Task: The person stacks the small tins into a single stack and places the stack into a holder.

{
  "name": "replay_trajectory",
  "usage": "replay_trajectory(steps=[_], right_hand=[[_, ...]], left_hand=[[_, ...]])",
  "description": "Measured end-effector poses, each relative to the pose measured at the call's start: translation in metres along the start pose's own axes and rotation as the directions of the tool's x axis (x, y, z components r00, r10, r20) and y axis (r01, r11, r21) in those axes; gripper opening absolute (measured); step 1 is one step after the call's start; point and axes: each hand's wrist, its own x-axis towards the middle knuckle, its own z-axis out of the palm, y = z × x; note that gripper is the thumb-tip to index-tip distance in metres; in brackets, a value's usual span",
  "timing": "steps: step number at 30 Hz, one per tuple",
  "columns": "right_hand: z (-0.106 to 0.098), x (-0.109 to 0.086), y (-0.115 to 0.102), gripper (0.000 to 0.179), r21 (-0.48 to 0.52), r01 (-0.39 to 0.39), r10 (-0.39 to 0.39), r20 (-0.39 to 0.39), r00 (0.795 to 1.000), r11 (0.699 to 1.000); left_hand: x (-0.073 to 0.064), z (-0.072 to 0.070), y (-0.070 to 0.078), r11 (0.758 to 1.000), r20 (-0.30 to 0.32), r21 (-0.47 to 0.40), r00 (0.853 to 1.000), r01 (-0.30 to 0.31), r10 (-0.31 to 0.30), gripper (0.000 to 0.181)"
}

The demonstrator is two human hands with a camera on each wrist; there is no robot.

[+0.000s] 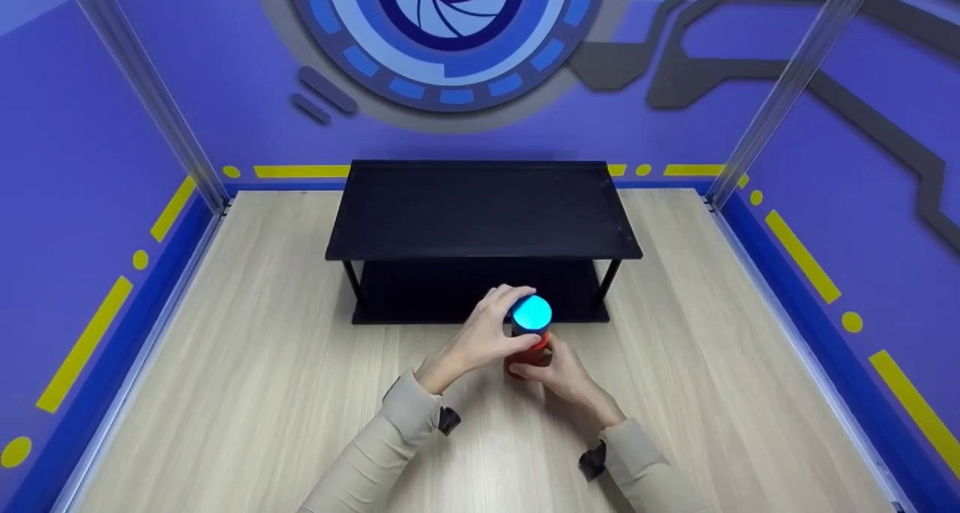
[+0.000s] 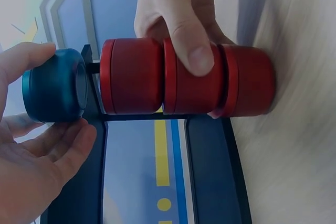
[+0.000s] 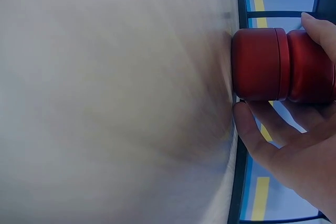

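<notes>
A teal-blue round tin (image 1: 532, 313) with a bright top is held by my left hand (image 1: 484, 337), thumb on one side and fingers on the other. Below it stands an upright stack of three red round tins (image 2: 134, 77), its base at the wooden tabletop. In the left wrist view a small gap separates the blue tin (image 2: 55, 86) from the topmost red one. My right hand (image 1: 568, 372) grips the stack round its middle tin, thumb (image 2: 197, 59) across the front. In the right wrist view the bottom red tin (image 3: 258, 64) shows best, with fingers curving beneath the stack.
Just behind the hands stands a black two-tier shelf (image 1: 480, 209) with thin posts, its lower board (image 1: 450, 288) low over the wooden table (image 1: 285, 363). Blue patterned walls (image 1: 90, 160) enclose the table at the back and both sides, with clear corner posts.
</notes>
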Motion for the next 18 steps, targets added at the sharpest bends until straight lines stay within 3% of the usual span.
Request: replay_trajectory(steps=[10,18], right_hand=[[0.001,0.000,0.000,0.057,-0.002,0.023,-0.023,-0.016,1.000,1.000],[-0.006,-0.009,-0.037,0.054,-0.017,0.035,-0.035,0.006,0.999,0.999]], left_hand=[[-0.001,0.007,-0.002,1.000,0.024,-0.029,1.000,-0.004,0.005,0.061],[-0.002,0.010,-0.006,0.999,0.037,-0.041,0.999,-0.010,0.012,0.061]])
